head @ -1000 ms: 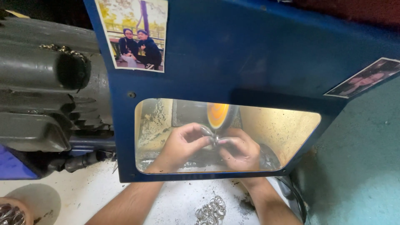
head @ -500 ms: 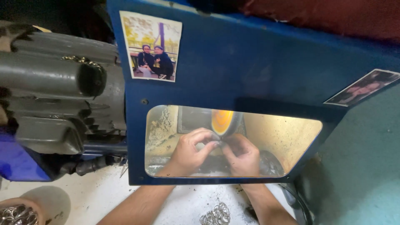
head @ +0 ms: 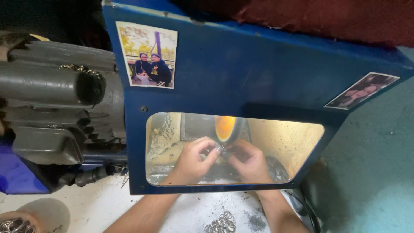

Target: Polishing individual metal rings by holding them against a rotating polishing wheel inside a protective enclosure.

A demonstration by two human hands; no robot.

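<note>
Two hands working behind blue guard point(head: 258, 77) window: left hand point(head: 192, 162) and right hand point(head: 250, 164) pinching small metal piece point(head: 221, 149) against orange wheel point(head: 226, 127); grey motor point(head: 56, 103) sitting left, loose rings point(head: 221, 223) lying below

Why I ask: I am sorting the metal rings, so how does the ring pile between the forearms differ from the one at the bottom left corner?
The ring pile between the forearms lies loose on the white bench; the corner ring pile sits on a tan round thing. The first shows whole, the corner one is cut off by the frame edge. Both are silvery linked rings, outside the blue guard.
</note>
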